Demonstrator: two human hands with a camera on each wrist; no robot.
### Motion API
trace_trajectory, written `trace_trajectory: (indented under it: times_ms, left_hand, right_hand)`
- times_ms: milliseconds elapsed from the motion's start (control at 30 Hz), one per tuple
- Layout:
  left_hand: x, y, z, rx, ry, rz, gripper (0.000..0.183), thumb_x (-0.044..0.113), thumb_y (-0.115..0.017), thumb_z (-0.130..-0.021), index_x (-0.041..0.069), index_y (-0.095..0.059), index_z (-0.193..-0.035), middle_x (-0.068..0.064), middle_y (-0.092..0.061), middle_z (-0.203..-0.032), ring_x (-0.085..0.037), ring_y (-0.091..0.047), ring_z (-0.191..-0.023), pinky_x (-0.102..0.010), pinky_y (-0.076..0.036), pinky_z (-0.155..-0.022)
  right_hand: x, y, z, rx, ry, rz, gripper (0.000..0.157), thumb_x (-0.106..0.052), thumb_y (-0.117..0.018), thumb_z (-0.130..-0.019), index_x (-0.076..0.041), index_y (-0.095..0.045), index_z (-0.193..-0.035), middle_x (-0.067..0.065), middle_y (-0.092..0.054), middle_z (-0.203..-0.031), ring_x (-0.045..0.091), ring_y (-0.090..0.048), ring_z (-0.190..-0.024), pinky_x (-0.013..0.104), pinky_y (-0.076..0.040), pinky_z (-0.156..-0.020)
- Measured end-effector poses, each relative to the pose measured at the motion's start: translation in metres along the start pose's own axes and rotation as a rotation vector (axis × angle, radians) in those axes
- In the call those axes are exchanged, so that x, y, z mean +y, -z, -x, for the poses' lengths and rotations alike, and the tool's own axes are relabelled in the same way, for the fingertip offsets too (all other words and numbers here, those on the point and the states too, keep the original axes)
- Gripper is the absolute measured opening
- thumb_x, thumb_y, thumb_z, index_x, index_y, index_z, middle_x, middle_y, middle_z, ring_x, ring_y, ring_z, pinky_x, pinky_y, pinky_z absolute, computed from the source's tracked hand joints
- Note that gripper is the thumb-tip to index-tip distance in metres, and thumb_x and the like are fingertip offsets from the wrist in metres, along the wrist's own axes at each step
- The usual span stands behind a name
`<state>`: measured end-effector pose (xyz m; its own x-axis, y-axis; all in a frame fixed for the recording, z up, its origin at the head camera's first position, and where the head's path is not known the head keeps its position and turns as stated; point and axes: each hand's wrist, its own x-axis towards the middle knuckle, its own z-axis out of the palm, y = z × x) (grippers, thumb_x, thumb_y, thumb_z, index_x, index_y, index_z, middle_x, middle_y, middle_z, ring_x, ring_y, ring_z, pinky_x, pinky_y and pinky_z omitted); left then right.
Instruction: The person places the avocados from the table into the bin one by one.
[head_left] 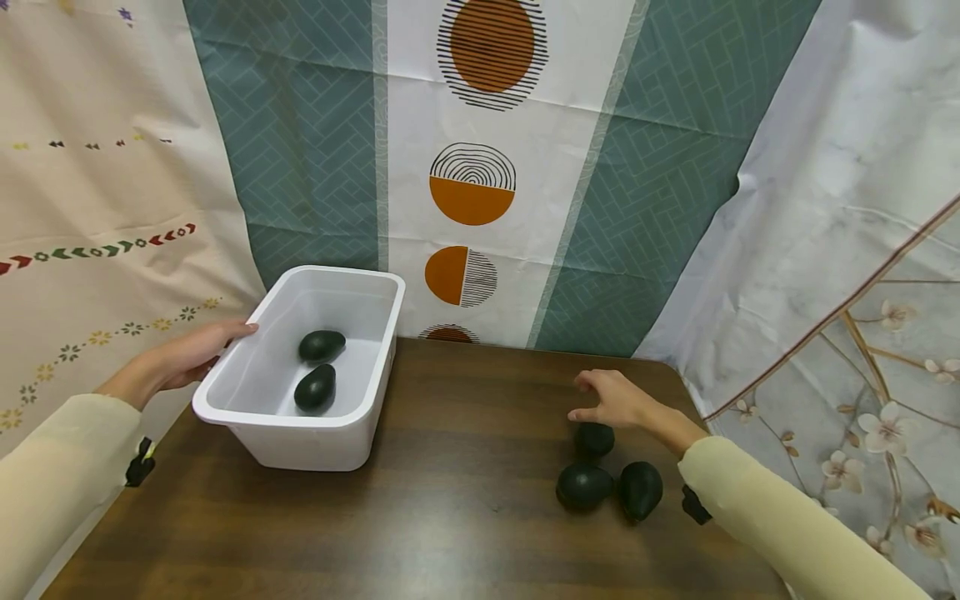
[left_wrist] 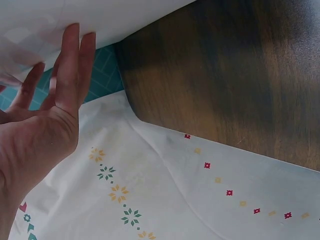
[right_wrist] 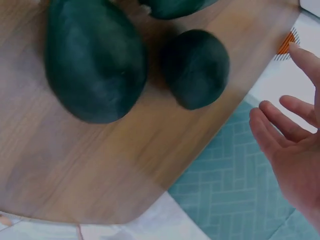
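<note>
Left hand (head_left: 191, 352) clamped on the side of the white bin (head_left: 315, 446), thumb over the rim; its fingers, largely hidden in the head view, lie against the outer wall in the left wrist view, where the bin is cut off. Right hand (head_left: 615, 400), fingers parted, is near the farthest avocado (head_left: 594, 442), partly covering it in the head view; the right wrist view crops this hand and shows it apart from the fruit. The bin contains two avocados (head_left: 315, 388) on its floor. Two further avocados (head_left: 640, 491) lie nearer on the wooden table (head_left: 465, 500).
</note>
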<state>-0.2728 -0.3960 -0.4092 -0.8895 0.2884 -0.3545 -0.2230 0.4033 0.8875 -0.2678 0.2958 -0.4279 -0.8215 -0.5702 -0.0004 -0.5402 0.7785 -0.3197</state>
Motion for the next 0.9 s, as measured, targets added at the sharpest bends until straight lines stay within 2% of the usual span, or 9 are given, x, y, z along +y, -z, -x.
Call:
trace_trajectory:
  times_ms: [467, 600, 733, 900]
  left_hand:
    - [0.002, -0.001, 0.001, -0.005, -0.002, 0.002, 0.070, 0.045, -0.034, -0.115, -0.006, -0.016, -0.160, -0.011, -0.066, -0.123, -0.028, -0.070, -0.110, -0.052, -0.060, -0.091]
    - [0.002, -0.003, 0.001, -0.003, -0.004, -0.004, 0.070, 0.045, -0.033, -0.115, -0.007, -0.016, -0.159, -0.015, -0.064, -0.127, -0.028, -0.069, -0.110, -0.050, -0.060, -0.090]
    - [0.002, -0.003, 0.001, -0.003, -0.004, -0.002, 0.070, 0.045, -0.033, -0.115, -0.007, -0.015, -0.160, -0.018, -0.063, -0.129, -0.029, -0.069, -0.111, -0.049, -0.060, -0.089]
    - [0.000, -0.002, 0.001, -0.002, -0.002, -0.001, 0.070, 0.045, -0.033, -0.116, -0.005, -0.014, -0.161, -0.019, -0.062, -0.130, -0.029, -0.069, -0.111, -0.049, -0.060, -0.089]
  right_hand:
    - [0.025, 0.001, 0.018, -0.026, -0.076, 0.026, 0.053, -0.043, -0.084, -0.090, 0.003, -0.071, -0.113, 0.018, -0.074, -0.105, 0.037, -0.070, -0.100, 0.054, -0.058, -0.087]
    - [0.029, -0.003, 0.023, -0.049, -0.108, 0.026, 0.050, -0.044, -0.083, -0.091, 0.002, -0.071, -0.106, 0.012, -0.072, -0.096, 0.027, -0.069, -0.088, 0.048, -0.058, -0.079]
    - [0.032, -0.009, 0.028, -0.058, -0.143, 0.010, 0.044, -0.046, -0.081, -0.093, -0.004, -0.069, -0.092, 0.002, -0.066, -0.081, 0.016, -0.060, -0.072, 0.039, -0.053, -0.068]
    - [0.032, -0.017, 0.032, -0.052, -0.181, -0.014, 0.042, -0.048, -0.078, -0.095, -0.008, -0.068, -0.087, -0.003, -0.061, -0.072, 0.012, -0.054, -0.064, 0.034, -0.049, -0.062]
